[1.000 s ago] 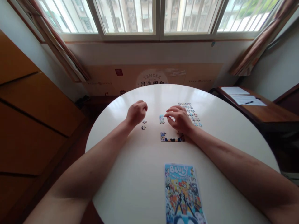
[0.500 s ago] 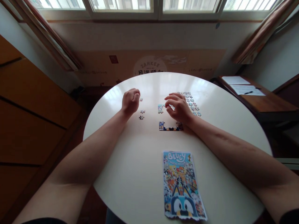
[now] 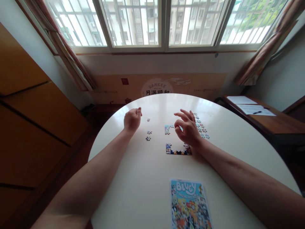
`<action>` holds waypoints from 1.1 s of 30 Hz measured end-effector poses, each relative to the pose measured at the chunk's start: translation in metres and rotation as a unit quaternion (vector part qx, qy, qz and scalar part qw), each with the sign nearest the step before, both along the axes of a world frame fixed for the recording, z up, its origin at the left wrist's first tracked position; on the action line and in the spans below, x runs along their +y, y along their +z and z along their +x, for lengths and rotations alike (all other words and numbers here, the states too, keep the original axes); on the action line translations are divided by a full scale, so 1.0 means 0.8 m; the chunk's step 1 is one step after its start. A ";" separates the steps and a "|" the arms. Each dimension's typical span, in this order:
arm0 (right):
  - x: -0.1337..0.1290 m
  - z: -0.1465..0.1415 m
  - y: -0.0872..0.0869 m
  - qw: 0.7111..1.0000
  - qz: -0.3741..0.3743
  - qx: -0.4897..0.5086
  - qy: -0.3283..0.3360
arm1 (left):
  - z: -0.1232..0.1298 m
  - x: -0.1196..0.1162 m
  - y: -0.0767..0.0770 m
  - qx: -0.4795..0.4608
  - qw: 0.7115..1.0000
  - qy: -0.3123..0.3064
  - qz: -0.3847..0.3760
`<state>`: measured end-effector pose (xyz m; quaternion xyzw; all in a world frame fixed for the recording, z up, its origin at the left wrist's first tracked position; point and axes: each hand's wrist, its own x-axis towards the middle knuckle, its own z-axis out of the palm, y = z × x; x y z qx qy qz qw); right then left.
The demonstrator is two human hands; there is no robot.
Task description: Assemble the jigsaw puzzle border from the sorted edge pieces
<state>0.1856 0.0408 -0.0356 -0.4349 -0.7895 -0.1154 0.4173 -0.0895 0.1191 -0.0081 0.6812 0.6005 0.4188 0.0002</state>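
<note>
My left hand [image 3: 132, 120] is closed in a fist over the left part of the white round table [image 3: 140, 190]; what it may hold is hidden. Just right of it lie three loose jigsaw pieces, the nearest to me a dark jigsaw piece [image 3: 148, 138]. My right hand [image 3: 188, 129] hovers by the partly joined puzzle, thumb and index fingertip pinched together, other fingers stretched out. Any piece in that pinch is too small to make out. Below the hand runs the joined bottom edge [image 3: 178, 152] of the puzzle; an upper left corner section [image 3: 167, 129] sits apart from it.
Rows of loose jigsaw pieces [image 3: 202, 129] lie beyond my right hand, partly covered by it. Closer to me is a printed Bluey picture sheet [image 3: 190, 203]. A wooden side table [image 3: 252, 122] at right carries papers and a pen.
The camera has tilted up, so the table appears lower. My right hand's thumb and index have come together while its other fingers have lifted and straightened. The left fist stays closed.
</note>
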 end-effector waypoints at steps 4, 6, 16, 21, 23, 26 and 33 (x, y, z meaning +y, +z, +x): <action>0.002 -0.002 -0.001 0.999 -0.008 0.009 0.037 | 0.001 0.005 -0.012 0.023 0.997 -0.032 -0.073; 0.002 -0.002 -0.001 0.998 -0.010 0.010 0.062 | 0.001 0.007 -0.016 0.040 0.994 -0.043 -0.093; -0.007 -0.004 0.003 0.992 -0.049 0.061 0.099 | 0.007 -0.025 0.035 0.215 0.965 -0.149 -0.036; -0.010 -0.006 0.003 0.992 -0.060 0.061 0.094 | 0.005 -0.049 0.066 0.283 0.889 -0.279 -0.226; -0.010 -0.006 0.004 0.993 -0.060 0.056 0.086 | 0.002 -0.053 0.072 0.287 0.873 -0.275 -0.282; -0.010 -0.005 0.003 0.994 -0.058 0.053 0.080 | 0.002 -0.058 0.077 0.301 0.860 -0.255 -0.324; -0.009 -0.005 0.003 0.993 -0.062 0.055 0.080 | 0.012 -0.065 0.078 0.333 0.835 -0.253 -0.358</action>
